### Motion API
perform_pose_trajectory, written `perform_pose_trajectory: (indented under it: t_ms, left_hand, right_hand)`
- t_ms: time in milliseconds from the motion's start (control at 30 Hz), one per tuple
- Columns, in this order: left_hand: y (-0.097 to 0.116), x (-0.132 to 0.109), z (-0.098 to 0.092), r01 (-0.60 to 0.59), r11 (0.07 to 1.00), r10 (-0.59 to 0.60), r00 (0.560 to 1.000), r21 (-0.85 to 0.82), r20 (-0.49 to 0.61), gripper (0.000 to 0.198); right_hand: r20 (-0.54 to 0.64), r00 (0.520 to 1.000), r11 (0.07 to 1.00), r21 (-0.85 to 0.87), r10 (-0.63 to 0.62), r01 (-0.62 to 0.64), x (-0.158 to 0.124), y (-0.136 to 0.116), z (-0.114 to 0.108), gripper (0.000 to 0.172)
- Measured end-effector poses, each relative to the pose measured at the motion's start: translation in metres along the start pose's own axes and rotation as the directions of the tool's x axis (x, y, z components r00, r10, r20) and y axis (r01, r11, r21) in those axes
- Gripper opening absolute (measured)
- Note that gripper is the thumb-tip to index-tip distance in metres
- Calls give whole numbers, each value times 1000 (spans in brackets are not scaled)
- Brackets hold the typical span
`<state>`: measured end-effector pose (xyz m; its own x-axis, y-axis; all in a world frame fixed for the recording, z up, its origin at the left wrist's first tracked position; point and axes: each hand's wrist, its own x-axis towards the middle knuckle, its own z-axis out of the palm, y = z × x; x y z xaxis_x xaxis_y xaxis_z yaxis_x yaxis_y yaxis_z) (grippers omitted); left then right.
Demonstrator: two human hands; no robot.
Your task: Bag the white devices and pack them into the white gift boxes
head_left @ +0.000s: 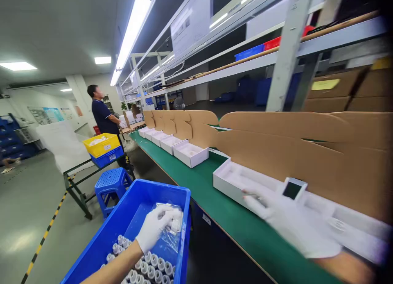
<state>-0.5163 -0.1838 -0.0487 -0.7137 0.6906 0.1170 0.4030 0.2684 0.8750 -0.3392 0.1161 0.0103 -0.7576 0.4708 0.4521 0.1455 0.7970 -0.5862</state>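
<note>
My left hand, in a white glove, reaches into a blue bin. Its fingers are curled on a clear plastic bag with small white parts in it. Rows of white-and-grey cylindrical pieces stand in the same bin, nearer to me. My right hand, gloved too, is smeared by motion in front of a long white box on the bench. Whether its fingers hold anything cannot be made out. Beyond that hand, a small white piece with a dark square face sits at the open boxes.
Open white boxes with raised brown cardboard lids line the green bench. To the left are a blue stool and a yellow bin stacked on a blue one. A person stands farther down the bench.
</note>
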Motion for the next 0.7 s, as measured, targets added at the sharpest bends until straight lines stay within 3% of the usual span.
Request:
perform_pose_trajectory:
  t_ms: [100, 200, 333, 467, 567, 700]
  left_hand:
    - [42, 13, 41, 75, 871, -41, 996, -485, 80, 40]
    - [66, 28, 88, 160, 651, -51, 985, -742, 167, 39]
    - [86, 52, 130, 368, 392, -193, 929, -843, 316, 20]
    - [108, 73, 148, 505, 141, -272, 847, -851, 457, 18]
    - [118, 87, 154, 509, 121, -302, 837, -852, 457, 21]
    - [118, 106, 158, 538, 131, -299, 822, -833, 484, 22]
  right_hand:
    - [189, 980, 978, 209, -64, 24, -30, -50, 26, 24]
    - [128, 991, 955, 296, -39, -1, -35, -63, 40, 18]
    - [65, 982, 899, 396, 176, -187, -24, -33, 26, 20]
    - [54, 962, 909, 315, 269, -272, -8, -7, 6, 22]
    - [85, 986, 957, 241, 145, -162, 5, 1, 1, 22]
    - [186, 982, 992, 122, 16, -39, 35, 12, 3, 6]
